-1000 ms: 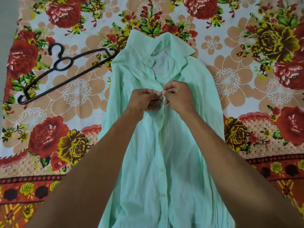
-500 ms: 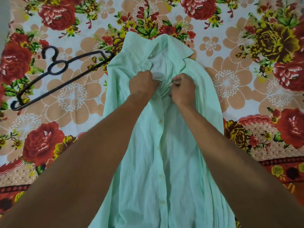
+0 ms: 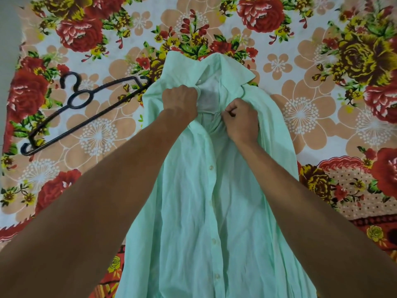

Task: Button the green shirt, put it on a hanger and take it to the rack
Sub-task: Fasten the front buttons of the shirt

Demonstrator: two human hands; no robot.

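Observation:
A pale green shirt (image 3: pixel 193 201) lies flat on a flowered bedsheet, collar pointing away from me, its lower buttons done up along the placket. My left hand (image 3: pixel 179 101) grips the left front edge just below the collar. My right hand (image 3: pixel 241 118) pinches the right front edge opposite it. Between the two hands the neck opening gapes and shows the white inside of the shirt. A black plastic hanger (image 3: pixel 79 108) lies on the sheet to the left of the shirt, its right tip touching the shirt's shoulder.
The flowered bedsheet (image 3: pixel 300 115) covers the whole surface around the shirt. A grey strip of floor or wall (image 3: pixel 6 39) runs along the far left edge of the view.
Both hands have moved up from the mid-chest button to the top of the placket below the collar and have drawn apart, pulling the neck opening wider.

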